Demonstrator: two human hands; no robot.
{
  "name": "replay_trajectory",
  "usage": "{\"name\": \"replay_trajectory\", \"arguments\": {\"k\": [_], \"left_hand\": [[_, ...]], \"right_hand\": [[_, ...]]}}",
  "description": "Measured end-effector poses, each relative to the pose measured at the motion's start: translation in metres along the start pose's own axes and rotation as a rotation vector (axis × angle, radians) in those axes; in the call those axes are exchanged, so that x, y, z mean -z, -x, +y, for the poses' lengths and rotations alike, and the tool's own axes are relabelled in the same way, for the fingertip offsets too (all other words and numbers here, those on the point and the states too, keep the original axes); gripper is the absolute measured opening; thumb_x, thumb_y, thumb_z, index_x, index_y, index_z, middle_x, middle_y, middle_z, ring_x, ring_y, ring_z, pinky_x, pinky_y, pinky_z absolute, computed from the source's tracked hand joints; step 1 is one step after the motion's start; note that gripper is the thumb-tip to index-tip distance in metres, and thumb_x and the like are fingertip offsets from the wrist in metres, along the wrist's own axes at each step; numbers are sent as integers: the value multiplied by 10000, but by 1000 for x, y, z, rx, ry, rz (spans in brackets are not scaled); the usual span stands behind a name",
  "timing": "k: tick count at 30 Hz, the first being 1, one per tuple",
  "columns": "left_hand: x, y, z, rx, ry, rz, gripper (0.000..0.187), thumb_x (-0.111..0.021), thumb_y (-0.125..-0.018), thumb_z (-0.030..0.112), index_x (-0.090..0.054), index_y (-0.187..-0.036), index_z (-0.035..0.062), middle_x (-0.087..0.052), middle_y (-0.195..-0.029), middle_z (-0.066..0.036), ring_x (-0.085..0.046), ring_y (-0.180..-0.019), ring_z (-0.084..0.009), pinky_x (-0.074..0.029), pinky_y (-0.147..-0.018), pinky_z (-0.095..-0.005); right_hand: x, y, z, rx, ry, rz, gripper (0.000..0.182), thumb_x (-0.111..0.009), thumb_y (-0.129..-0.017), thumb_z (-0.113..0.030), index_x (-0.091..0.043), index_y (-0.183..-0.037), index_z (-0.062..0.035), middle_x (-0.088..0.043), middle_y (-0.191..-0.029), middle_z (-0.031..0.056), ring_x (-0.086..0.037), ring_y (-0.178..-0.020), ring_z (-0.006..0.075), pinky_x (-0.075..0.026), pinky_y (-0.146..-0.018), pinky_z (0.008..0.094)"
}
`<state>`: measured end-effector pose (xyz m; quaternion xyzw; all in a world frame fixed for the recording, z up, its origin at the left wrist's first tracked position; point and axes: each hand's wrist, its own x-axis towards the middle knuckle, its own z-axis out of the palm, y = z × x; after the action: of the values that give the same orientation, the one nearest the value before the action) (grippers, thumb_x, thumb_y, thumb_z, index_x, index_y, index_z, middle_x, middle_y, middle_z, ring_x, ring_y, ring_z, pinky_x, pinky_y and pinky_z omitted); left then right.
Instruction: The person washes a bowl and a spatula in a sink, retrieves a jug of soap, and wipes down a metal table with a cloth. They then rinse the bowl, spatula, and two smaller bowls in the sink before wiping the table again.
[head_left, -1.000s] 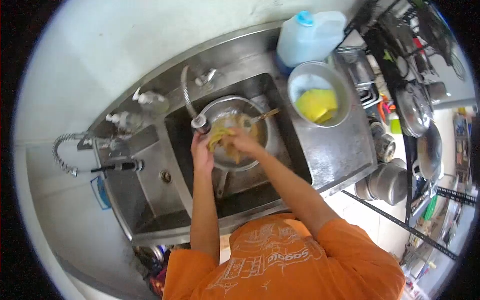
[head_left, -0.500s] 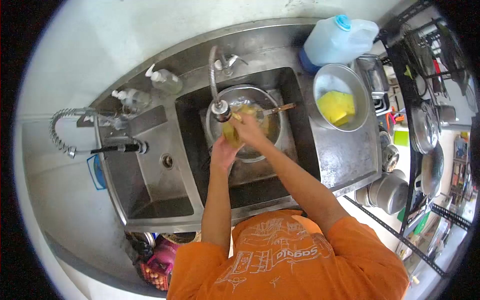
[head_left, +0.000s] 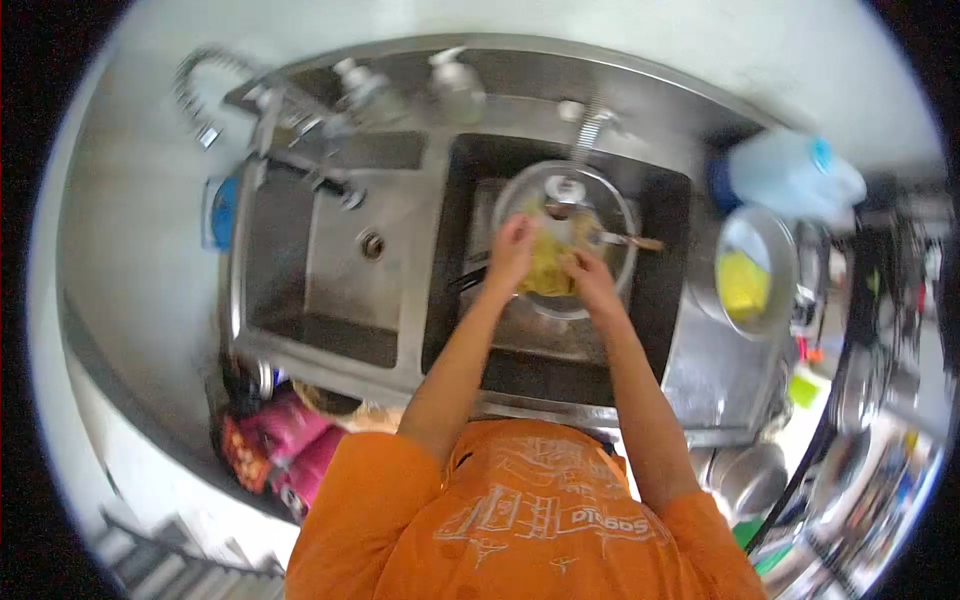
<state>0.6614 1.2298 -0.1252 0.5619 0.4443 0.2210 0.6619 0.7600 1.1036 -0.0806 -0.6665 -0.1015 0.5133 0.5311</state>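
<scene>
My left hand (head_left: 511, 252) holds the left side of a soft-looking yellow piece (head_left: 547, 270) whose kind the blur hides. At its right edge, my right hand (head_left: 590, 281) grips it with curled fingers. Both hands are over a round, shiny metal bowl (head_left: 627, 205) in the deep sink basin. Just above the yellow piece hangs the faucet's spray head (head_left: 565, 190). A utensil with a wooden handle (head_left: 645, 243) lies across the bowl's right rim. Left of the bowl, a dark handle (head_left: 468, 279) shows in the basin.
A metal pot (head_left: 785, 290) with a yellow piece (head_left: 742, 286) inside stands on the right counter, beside a large blue-tinted jug (head_left: 790, 172). Pump bottles (head_left: 457, 90) line the back ledge. The shallower basin (head_left: 340, 290) is to the left, with its own spray faucet (head_left: 335, 187).
The view has swung, shifting the sink rightward in the picture. My hands have moved apart, from close together under the spray head to either side of the yellow piece, which now looks spread wider.
</scene>
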Motion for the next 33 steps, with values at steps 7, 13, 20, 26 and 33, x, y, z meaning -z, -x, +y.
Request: {"name": "replay_trajectory", "arguments": {"k": [7,13,20,26,33], "left_hand": [[24,18,3,247,229,-226,337,-576,-941,202,-536,-1223,22,-638,-1095,-67,-627,-961,-150,-518,-845,-320],[14,33,-8,508,736,-325,231,-524,-972,178,-550,-1163,49,-630,-1057,-65,-648,-924,-184,-552,-805,-362],[-6,19,-7,501,746,-189,424,-585,-865,0,-440,-1238,140,-586,-1107,-92,-615,-1004,-254,-540,-848,-407],[-23,11,-13,463,853,-151,480,-575,-868,5,-421,-1314,92,-547,-1213,-111,-589,-1088,-244,-506,-924,-405],[4,46,-5,416,732,-114,406,-582,-914,90,-471,-1301,45,-610,-1136,-87,-620,-1030,-214,-530,-875,-388]], "right_hand": [[-4,-24,2,103,-90,38,342,-543,-975,-299,-651,-1034,20,-649,-925,28,-582,-830,120,-455,-772,288],[25,-75,-26,224,208,132,279,-578,-933,-277,-645,-968,-9,-626,-825,13,-563,-724,128,-477,-694,306],[112,-211,-67,618,562,478,215,-642,-833,-180,-611,-1003,-51,-627,-905,110,-602,-718,189,-494,-638,334],[78,-203,-143,203,337,81,258,-573,-871,-214,-528,-1104,-111,-607,-915,67,-600,-851,176,-505,-713,365],[75,-128,-128,330,64,-21,306,-544,-904,-141,-506,-1207,-122,-589,-996,46,-589,-850,155,-503,-704,294]]}}
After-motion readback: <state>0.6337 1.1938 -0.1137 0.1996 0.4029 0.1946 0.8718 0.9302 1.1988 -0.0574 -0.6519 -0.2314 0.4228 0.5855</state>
